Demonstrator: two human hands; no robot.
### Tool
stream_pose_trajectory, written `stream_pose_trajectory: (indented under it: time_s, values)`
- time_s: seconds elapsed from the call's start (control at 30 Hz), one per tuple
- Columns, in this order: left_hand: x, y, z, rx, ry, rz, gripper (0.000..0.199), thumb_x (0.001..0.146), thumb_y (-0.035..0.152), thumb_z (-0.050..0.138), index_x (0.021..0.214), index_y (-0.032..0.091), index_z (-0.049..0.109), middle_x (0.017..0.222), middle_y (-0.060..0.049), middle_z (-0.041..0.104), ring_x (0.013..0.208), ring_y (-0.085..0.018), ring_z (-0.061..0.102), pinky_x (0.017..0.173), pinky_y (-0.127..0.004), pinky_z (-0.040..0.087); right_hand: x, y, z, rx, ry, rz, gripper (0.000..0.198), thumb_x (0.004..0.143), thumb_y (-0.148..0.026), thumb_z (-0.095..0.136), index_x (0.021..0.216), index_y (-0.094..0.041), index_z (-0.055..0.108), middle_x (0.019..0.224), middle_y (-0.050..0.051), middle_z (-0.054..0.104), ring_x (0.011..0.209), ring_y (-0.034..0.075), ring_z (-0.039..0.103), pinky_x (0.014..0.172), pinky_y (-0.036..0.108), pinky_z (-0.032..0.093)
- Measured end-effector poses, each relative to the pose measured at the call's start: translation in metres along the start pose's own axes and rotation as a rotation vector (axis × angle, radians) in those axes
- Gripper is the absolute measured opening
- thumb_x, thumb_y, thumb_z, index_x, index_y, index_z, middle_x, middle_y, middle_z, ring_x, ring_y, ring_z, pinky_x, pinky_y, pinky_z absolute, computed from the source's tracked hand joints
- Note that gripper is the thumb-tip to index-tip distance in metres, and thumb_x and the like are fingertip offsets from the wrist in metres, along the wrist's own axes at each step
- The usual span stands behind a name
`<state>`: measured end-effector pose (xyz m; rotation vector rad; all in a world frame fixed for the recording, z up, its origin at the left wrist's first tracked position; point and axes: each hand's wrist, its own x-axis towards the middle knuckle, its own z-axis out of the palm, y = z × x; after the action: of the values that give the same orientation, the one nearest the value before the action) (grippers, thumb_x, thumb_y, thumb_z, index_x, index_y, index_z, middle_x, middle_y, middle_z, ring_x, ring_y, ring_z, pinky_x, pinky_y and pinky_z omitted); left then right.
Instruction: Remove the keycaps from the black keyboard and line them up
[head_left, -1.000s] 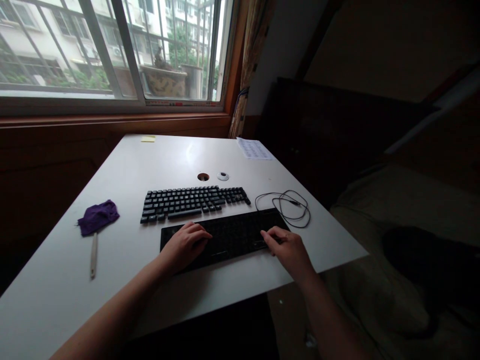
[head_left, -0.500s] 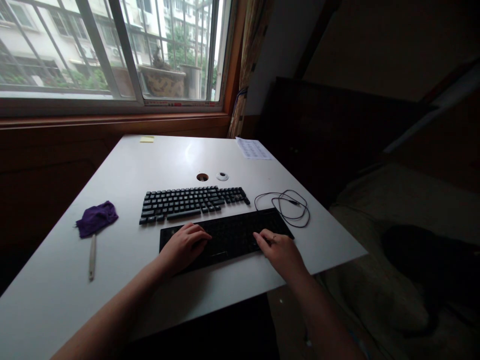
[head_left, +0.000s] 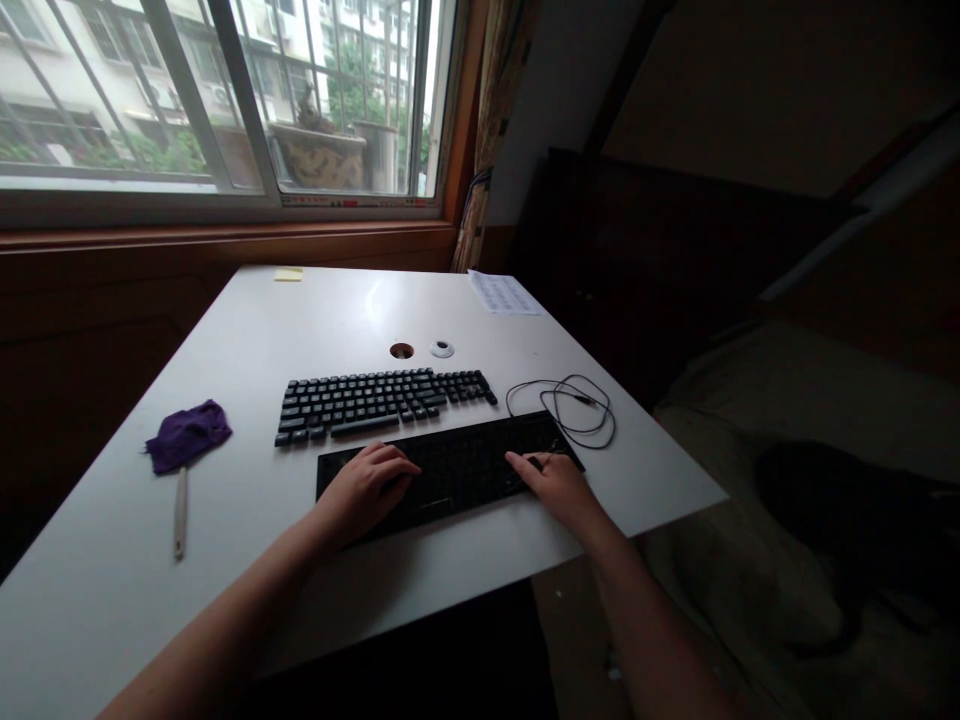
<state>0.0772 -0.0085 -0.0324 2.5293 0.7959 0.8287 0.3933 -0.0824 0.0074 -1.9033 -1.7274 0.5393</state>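
A black keyboard base lies slanted near the table's front edge, its surface too dark to make out in detail. Over its left part my left hand rests with bent fingers, thumb apart from them, gripping nothing visible. Above the right part, my right hand is closed, thumb against fingers, on what looks like a small dark keycap puller with thin wire ends. Just behind the base, black keycaps lie in rows in a keyboard's layout. The black cable lies loosely coiled at the base's right end.
On the left of the white table are a purple cloth and a pale stick or handle. A cable hole and its round cover sit behind the keycaps. A printed sheet and a yellow note lie at the back.
My right hand has turned slightly, and the dark tool with its wire ends shows more clearly above the keyboard base. My left hand stays in place. The whole view has shifted a little.
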Motion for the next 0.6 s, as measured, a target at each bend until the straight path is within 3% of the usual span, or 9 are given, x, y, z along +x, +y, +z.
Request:
stream_pose_trajectory:
  time_s: [0.2,0.4,0.6]
  values:
    - [0.001,0.002,-0.002,-0.010,0.004,-0.008,0.019,0.093,0.017,0.056,0.103,0.022,0.072,0.098,-0.006,0.070,0.093,-0.021,0.059,0.085,-0.035,0.050,0.005,0.009,0.004,0.099,-0.022,0.060,0.051,0.088,-0.059,0.050,0.066,-0.018,0.072,0.055,0.003,0.062,0.061,0.021,0.061,0.061,0.028,0.040]
    - [0.001,0.003,-0.002,-0.012,-0.010,-0.010,0.019,0.093,0.017,0.056,0.103,0.022,0.071,0.098,-0.006,0.070,0.092,-0.021,0.059,0.086,-0.036,0.050,0.012,0.020,0.002,0.164,-0.057,0.111,0.052,0.087,-0.061,0.049,0.066,-0.017,0.068,0.066,0.006,0.068,0.070,0.024,0.065,0.067,0.030,0.043]
    - [0.001,0.002,-0.001,-0.011,-0.009,-0.009,0.020,0.092,0.015,0.057,0.104,0.022,0.071,0.099,-0.005,0.070,0.093,-0.021,0.058,0.086,-0.037,0.050,0.009,0.015,-0.005,0.190,-0.054,0.124,0.051,0.088,-0.061,0.051,0.066,-0.017,0.067,0.066,0.005,0.067,0.069,0.022,0.063,0.066,0.029,0.042]
